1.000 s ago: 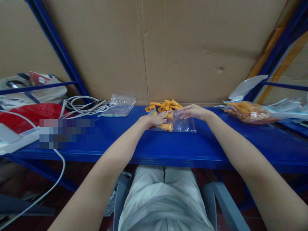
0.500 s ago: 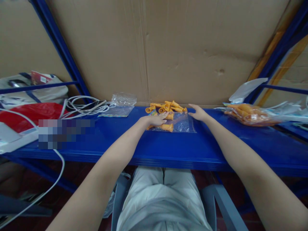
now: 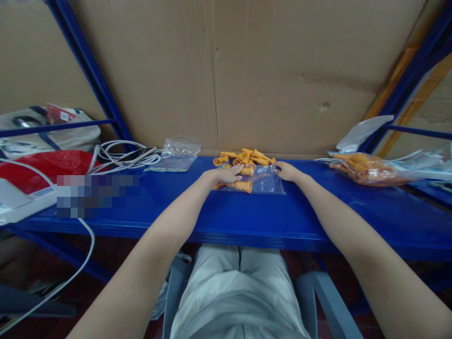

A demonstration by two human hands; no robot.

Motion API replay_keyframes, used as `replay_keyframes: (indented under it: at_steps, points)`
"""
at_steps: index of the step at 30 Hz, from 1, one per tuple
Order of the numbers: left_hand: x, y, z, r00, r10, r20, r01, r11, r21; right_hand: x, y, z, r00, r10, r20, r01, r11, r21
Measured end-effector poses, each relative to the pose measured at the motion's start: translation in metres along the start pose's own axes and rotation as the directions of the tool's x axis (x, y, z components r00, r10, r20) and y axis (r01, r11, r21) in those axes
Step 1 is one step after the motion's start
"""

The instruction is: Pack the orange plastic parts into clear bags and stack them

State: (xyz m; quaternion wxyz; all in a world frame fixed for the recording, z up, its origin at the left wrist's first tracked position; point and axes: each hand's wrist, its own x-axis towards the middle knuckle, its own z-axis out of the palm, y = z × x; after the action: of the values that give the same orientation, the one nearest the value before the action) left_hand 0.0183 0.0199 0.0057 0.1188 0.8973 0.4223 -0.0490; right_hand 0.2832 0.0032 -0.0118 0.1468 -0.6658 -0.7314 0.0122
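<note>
My left hand (image 3: pixel 229 176) lies with fingers stretched out on a clear plastic bag (image 3: pixel 270 185). Inside or under the film near those fingers are orange flared plastic pieces (image 3: pixel 243 187); the hand hides part of them. Just behind the bag, more orange pieces (image 3: pixel 243 157) lie in a loose pile against the cardboard. My right hand (image 3: pixel 287 171) is at the bag's far right corner, close to the pile's right end. Its thumb and index finger look slightly apart, curved toward the bag, and the other fingers are partly hidden.
On the blue table (image 3: pixel 247 219), a filled bag of orange pieces (image 3: pixel 367 168) lies at right. Left of my hands are a flat clear bag (image 3: pixel 174 162), coiled white cables (image 3: pixel 123 153) and a red bag (image 3: pixel 63 165). A cardboard wall (image 3: pixel 264 80) stands behind.
My right hand has moved slightly left to the bag's corner, its fingers now more curved. My left hand and the bag have slid a little left and toward me.
</note>
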Motion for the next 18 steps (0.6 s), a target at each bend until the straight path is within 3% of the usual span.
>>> replay_keyframes:
  at_steps: [5, 12, 15, 18]
  points:
    - [-0.002, 0.003, 0.001, 1.0, -0.009, -0.013, 0.009, 1.0, 0.011, -0.012, -0.009, -0.019, 0.972, 0.232, 0.036, -0.22, 0.954, -0.206]
    - [0.0, -0.002, 0.003, 0.999, 0.015, -0.039, -0.014, 1.0, 0.008, -0.022, 0.004, -0.041, 0.867, 0.494, -0.062, -0.487, 0.814, -0.317]
    - [0.0, -0.003, 0.004, 0.998, 0.025, -0.065, -0.024, 1.0, 0.005, -0.023, 0.017, -0.043, 0.85, 0.522, -0.065, -0.515, 0.8, -0.308]
    - [-0.001, -0.002, 0.004, 0.997, 0.034, -0.072, -0.033, 0.999, 0.015, -0.022, 0.027, -0.04, 0.908, 0.419, -0.016, -0.406, 0.869, -0.284]
